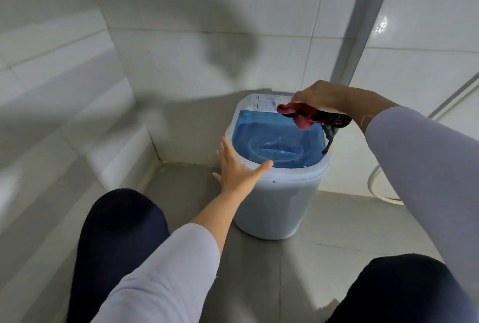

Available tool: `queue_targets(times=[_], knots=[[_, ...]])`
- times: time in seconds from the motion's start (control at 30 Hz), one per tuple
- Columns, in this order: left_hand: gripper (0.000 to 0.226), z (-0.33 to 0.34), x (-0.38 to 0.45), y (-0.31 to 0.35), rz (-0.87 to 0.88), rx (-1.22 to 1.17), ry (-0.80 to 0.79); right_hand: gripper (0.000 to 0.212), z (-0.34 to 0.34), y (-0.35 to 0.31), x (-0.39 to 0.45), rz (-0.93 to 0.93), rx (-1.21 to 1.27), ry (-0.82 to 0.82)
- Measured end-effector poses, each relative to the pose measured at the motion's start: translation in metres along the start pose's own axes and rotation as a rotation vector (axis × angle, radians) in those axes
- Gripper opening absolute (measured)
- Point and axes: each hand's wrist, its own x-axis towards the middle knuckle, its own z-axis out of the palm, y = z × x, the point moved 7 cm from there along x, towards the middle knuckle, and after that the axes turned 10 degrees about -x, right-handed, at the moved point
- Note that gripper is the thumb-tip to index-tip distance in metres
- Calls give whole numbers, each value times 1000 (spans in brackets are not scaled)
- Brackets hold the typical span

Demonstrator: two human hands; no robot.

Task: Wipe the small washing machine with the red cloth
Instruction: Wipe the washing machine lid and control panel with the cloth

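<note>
The small white washing machine has a see-through blue lid. The right hand grips the red cloth, fingers clamped. The left hand touches its rim, fingers apart.

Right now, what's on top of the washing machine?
A blue lid and white control panel. The right hand holds the red cloth over the panel's right end, hiding it. The left hand touches the rim.

Seen from the head, looking forward and down into a tiled corner. Close in: both arms reach out from the bottom edge, knees low at either side. Right hand gripping the red cloth, with the washing machine just under that grip, mid-picture. Only one view.
</note>
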Motion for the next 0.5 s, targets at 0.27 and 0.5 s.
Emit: queue_targets(times=[0.27, 0.5], knots=[[139, 10, -7, -9, -113, -82, 107, 26, 1, -46, 24, -435, -147, 26], [137, 14, -16, -17, -184, -149, 175, 34, 39, -74, 38, -806, -369, 52]])
